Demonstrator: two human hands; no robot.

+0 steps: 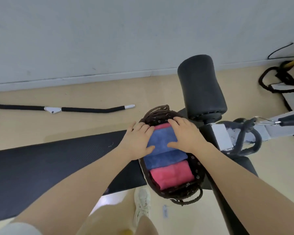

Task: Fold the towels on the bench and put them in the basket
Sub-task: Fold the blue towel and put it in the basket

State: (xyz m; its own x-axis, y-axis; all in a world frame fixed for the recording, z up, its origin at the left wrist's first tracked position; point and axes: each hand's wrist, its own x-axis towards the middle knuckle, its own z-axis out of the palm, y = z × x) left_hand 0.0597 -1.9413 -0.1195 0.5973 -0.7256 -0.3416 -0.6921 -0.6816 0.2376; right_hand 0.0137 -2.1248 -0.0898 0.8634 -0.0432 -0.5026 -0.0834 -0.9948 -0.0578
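Both hands [161,136] press blue towel [161,139] flat between basket [196,168] walls.

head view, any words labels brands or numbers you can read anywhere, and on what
None can be read.
Tag hanging below the basket: it bears marks, too small and blurred to read.
Shoe: no brand can be made out.
Towels, bench and bar: no text shows.
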